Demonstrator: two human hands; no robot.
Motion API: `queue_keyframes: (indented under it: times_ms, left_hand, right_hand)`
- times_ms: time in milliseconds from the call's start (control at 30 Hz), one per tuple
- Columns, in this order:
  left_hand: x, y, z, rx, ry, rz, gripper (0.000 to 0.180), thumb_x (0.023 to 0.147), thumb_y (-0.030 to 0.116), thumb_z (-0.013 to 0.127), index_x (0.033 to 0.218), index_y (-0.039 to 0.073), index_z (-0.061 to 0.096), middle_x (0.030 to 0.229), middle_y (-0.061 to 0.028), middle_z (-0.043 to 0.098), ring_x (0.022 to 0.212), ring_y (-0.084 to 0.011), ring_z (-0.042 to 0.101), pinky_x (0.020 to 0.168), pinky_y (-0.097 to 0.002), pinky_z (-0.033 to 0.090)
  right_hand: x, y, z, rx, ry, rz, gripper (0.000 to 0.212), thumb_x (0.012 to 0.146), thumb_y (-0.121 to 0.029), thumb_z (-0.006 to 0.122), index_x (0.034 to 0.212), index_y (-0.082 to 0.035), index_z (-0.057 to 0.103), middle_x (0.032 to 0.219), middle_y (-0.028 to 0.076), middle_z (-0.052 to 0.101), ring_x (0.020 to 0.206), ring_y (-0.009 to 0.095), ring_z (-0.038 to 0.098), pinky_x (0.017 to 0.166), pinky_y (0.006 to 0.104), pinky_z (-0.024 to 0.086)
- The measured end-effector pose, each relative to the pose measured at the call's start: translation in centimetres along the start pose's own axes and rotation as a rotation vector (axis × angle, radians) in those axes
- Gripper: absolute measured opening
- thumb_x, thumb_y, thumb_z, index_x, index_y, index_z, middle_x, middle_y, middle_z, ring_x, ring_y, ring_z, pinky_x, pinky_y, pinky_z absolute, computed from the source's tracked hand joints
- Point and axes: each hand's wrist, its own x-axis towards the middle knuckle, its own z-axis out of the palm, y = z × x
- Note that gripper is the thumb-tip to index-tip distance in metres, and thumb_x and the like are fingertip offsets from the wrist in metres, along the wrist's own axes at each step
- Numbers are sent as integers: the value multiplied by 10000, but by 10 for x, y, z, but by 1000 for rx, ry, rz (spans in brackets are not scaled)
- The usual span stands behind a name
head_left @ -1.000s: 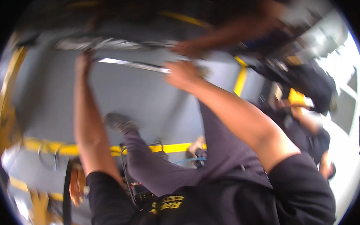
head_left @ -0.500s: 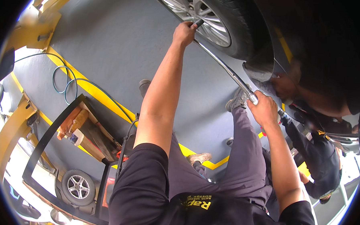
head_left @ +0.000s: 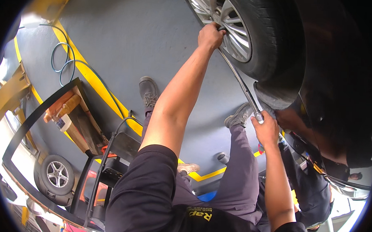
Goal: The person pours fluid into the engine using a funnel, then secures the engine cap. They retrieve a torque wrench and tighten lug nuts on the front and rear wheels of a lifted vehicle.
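Note:
A long chrome torque wrench [head_left: 242,84] slants between my two hands, beside the car wheel. My left hand [head_left: 211,36] is closed round its far end, with a black socket [head_left: 221,29] poking out past the fingers in front of the silver alloy rim [head_left: 238,30]. Whether the socket sits on a nut I cannot tell. The knurled near end of the wrench is gripped by my right hand [head_left: 266,130], low beside the black car body. A black tyre [head_left: 276,45] surrounds the rim.
A yellow-striped grey floor carries a coiled hose [head_left: 74,61] at left. Nearby stand a black-framed cart [head_left: 21,140] with a wooden box, and a spare wheel [head_left: 57,174]. A person in dark clothes [head_left: 313,192] is at lower right. The glossy car panel [head_left: 333,81] fills the right.
My left hand and the socket end have come closer to the rim's middle. The view has shifted, and my left shoe now shows more fully. Both hands keep their hold.

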Motion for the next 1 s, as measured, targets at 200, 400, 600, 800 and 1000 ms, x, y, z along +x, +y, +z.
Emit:
queue_keyframes:
  times_ms: [200,400,600,800,1000]
  left_hand:
    - [4,-17,-3,122,-76,139,440,970,380,714,1320,113,699,1222,-176,739,1168,-374,680,995,-482,528]
    - [12,-22,5,131,-101,77,442,976,391,689,1327,122,688,1309,-182,703,1246,-379,644,1043,-480,527]
    - [15,-23,4,252,-39,180,471,1006,468,628,1327,130,691,1291,-185,708,1246,-387,642,1048,-491,515]
    - [16,-37,-6,66,-115,82,426,1037,425,598,1332,140,712,1246,-178,734,1207,-382,662,1031,-470,513]
    - [21,-72,-4,34,-127,-21,393,1015,393,645,1310,151,737,1228,-156,752,1193,-338,686,1021,-445,523]
  right_hand:
    - [27,8,47,-165,69,-4,419,914,-436,693,1165,-104,747,980,215,768,972,429,727,868,527,561]
    - [26,24,59,-108,131,-90,368,906,-433,673,1006,-82,721,903,236,743,900,472,704,800,565,541]
    - [29,26,62,-132,166,-173,360,889,-433,690,1019,-103,746,826,204,749,805,447,729,736,571,565]
    - [2,-2,23,-15,-73,-50,329,922,-361,693,1024,-49,704,883,241,741,907,477,708,814,552,539]
    - [1,-29,11,-21,-158,-32,312,904,-308,720,976,-9,674,834,235,713,856,458,691,782,526,509]
